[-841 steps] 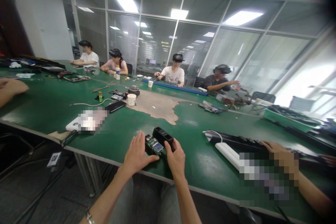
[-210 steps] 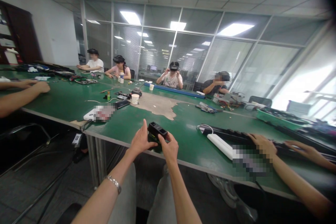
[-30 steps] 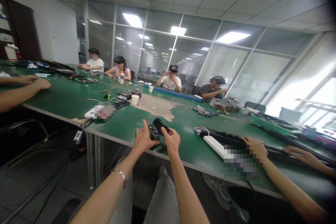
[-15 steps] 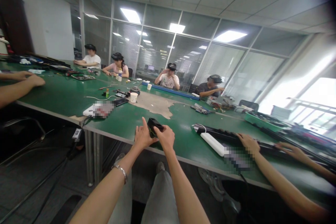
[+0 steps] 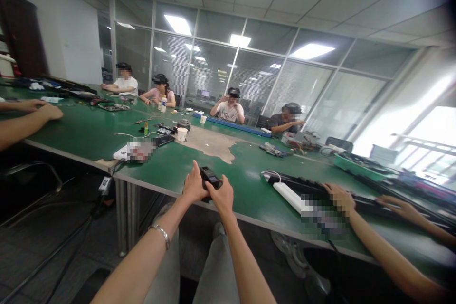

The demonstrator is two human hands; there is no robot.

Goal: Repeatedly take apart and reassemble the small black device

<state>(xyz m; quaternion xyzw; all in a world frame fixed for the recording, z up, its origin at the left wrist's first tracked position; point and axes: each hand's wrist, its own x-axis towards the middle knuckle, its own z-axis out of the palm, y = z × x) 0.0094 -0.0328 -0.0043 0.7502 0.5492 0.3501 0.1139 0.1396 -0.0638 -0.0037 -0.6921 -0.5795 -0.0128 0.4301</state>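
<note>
Two hands pinch one small black device (image 5: 210, 177) between them: your left hand (image 5: 194, 185) flanks its left side, your right hand (image 5: 221, 194) has its thumb at the near end. Relative to the paper cup (image 5: 182, 134), the device sits nearer you and rightward; its long axis slants away from the cup toward your right hand. Neither hand is clearly nearer. Contact with the worktop (image 5: 249, 175) you cannot tell.

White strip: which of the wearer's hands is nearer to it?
Right. The right hand is left of the white strip, holding the black device; the left hand is farther left, on the device's other side.
</note>
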